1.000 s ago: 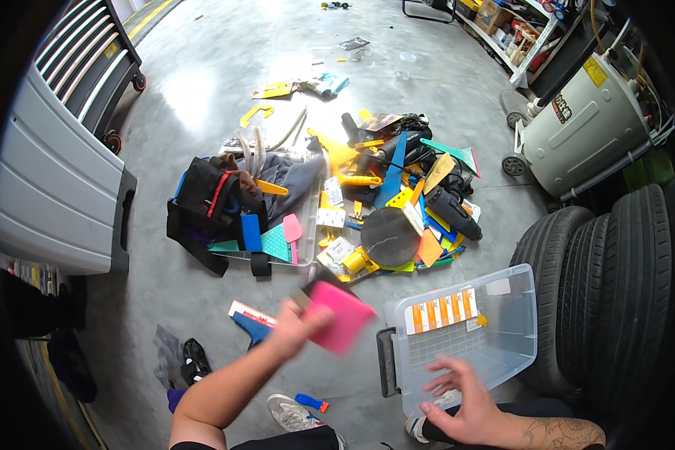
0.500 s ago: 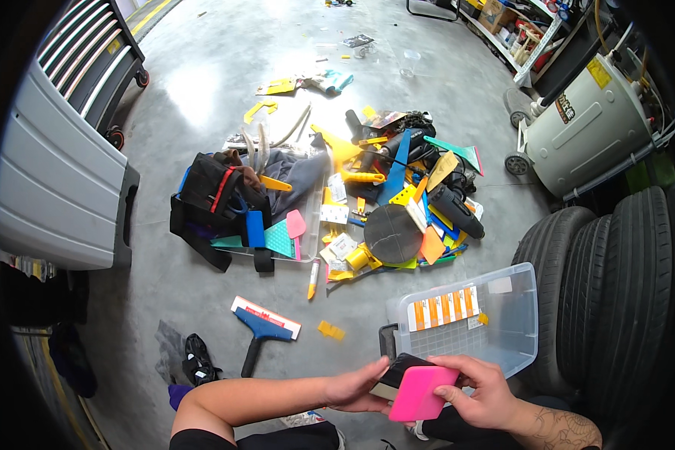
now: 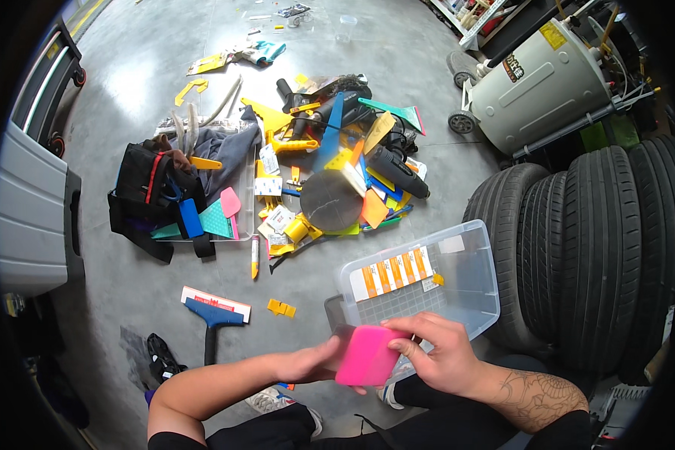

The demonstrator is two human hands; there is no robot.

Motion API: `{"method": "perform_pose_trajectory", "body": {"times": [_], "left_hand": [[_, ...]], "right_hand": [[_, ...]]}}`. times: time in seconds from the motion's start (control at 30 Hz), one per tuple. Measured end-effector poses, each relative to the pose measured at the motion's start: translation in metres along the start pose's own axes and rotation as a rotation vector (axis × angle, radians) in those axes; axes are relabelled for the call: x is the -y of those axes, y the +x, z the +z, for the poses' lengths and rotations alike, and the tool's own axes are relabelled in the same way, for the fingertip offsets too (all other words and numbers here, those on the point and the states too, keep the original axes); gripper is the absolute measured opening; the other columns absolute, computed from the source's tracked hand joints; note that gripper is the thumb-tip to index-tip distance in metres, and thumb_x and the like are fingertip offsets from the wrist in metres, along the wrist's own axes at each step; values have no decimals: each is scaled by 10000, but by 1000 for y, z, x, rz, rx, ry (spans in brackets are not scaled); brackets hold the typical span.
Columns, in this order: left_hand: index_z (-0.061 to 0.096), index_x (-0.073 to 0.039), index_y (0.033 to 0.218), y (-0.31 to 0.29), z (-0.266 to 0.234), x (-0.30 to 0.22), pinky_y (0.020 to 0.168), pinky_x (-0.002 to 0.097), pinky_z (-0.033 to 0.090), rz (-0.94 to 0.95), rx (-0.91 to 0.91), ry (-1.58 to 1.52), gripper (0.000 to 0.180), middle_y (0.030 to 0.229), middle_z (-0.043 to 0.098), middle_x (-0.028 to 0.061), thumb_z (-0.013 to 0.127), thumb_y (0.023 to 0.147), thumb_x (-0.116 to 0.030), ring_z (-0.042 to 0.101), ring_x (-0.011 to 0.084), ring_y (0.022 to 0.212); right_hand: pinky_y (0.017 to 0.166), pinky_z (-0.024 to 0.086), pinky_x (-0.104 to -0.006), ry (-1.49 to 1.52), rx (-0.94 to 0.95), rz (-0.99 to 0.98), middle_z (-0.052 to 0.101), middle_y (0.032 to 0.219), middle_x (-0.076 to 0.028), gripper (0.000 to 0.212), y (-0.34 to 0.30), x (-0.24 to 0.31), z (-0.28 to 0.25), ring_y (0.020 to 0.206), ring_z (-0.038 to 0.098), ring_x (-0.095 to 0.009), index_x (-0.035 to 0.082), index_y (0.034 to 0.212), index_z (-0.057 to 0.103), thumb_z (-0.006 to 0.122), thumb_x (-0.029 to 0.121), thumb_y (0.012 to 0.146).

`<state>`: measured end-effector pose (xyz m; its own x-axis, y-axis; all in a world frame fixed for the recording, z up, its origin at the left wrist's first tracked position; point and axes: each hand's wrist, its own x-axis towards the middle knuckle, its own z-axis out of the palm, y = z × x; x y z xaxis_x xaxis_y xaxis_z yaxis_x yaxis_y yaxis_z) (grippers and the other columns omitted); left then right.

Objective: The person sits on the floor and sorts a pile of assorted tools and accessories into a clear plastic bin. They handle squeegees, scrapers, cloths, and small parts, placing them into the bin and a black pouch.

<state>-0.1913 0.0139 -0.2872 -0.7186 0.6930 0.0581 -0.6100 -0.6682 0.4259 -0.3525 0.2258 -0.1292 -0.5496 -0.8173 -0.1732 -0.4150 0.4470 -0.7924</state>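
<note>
In front of me my right hand [image 3: 439, 351] pinches a bright pink, rounded flat scraper [image 3: 369, 355] between thumb and fingers at its upper right corner. My left hand [image 3: 311, 361] is wrapped round the other side, its fingertips showing below the pink piece. A dark flat piece [image 3: 343, 331] sticks out behind the scraper near my left thumb; most of it is hidden, and its kind cannot be made out. Just beyond my hands stands a clear plastic box [image 3: 469, 300] with several orange-and-white packets [image 3: 394, 274] inside.
A blue squeegee [image 3: 214, 311] and yellow plastic pieces [image 3: 281, 308] lie to the left. Farther off is a heap of scrapers and tools around a dark round disc [image 3: 331, 201], beside a black tool bag [image 3: 141, 184]. Tyres [image 3: 596, 255] and a grey tank [image 3: 544, 86] stand right.
My view has swung to the right, so the floor things sit farther left. The pink scraper now covers more of the dark piece, and both hands stay on them.
</note>
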Motion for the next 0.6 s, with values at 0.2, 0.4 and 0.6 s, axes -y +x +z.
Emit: {"method": "perform_pose_trajectory", "body": {"times": [0.2,0.4,0.6], "left_hand": [[499,23,1690,-8,-11,-8,1225,474,531,-191,44,81,1094,1594,667,248,187,1138,-869,663,350,1478],[560,44,1568,11,5,9,1085,407,640,-148,239,-96,921,1456,721,208,269,1203,-750,763,296,1301],[567,68,1509,17,16,3,1036,359,680,-135,105,-5,464,1329,787,203,625,1213,-286,809,260,1222]], "right_hand": [[792,648,-373,-68,137,-58,745,989,-94,409,4,4,-13,892,759,-273,119,1364,836,809,8,972],[773,643,-364,-142,134,-270,709,1047,-52,486,-6,5,15,895,741,-234,172,1339,869,840,-16,891],[815,654,-370,103,116,34,748,1080,-98,615,-10,-5,27,919,768,-234,55,1534,677,932,205,995]]}}
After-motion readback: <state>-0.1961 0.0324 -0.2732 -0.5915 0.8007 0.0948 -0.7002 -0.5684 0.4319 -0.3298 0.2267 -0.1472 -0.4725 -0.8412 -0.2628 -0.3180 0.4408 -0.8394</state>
